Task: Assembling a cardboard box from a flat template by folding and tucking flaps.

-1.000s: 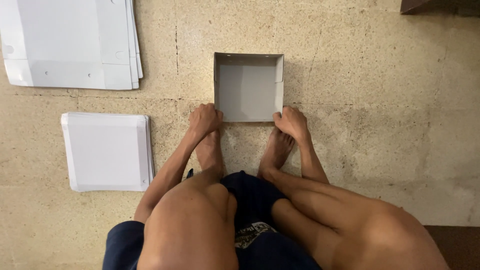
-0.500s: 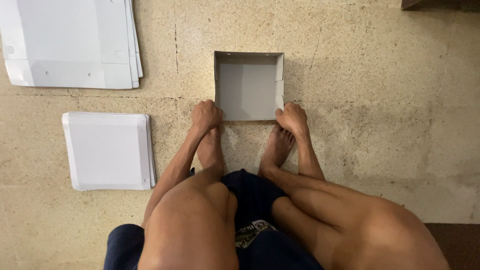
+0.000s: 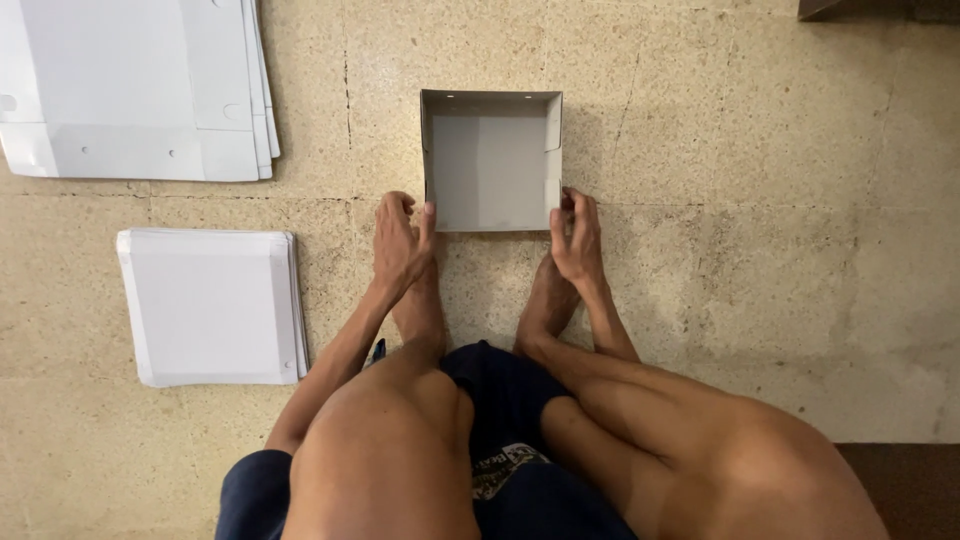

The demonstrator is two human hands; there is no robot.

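Both arms reach down past the knees to the floor (image 3: 760, 230). The left hand (image 3: 400, 245) and right hand (image 3: 578, 238) have bent fingers that touch the near corners of the box, not squeezing anything. The open grey cardboard box (image 3: 490, 165) sits just past the feet.

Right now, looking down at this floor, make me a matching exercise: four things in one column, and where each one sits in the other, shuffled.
Things:
1. open cardboard box
2. stack of flat white sheets with cut-outs
3. stack of square white pieces
4. left hand

Places:
A. top left of the view
B. at the box's near left corner
C. centre, between both hands
D. left side, beside the person's left forearm

Pairs: 1-C, 2-A, 3-D, 4-B
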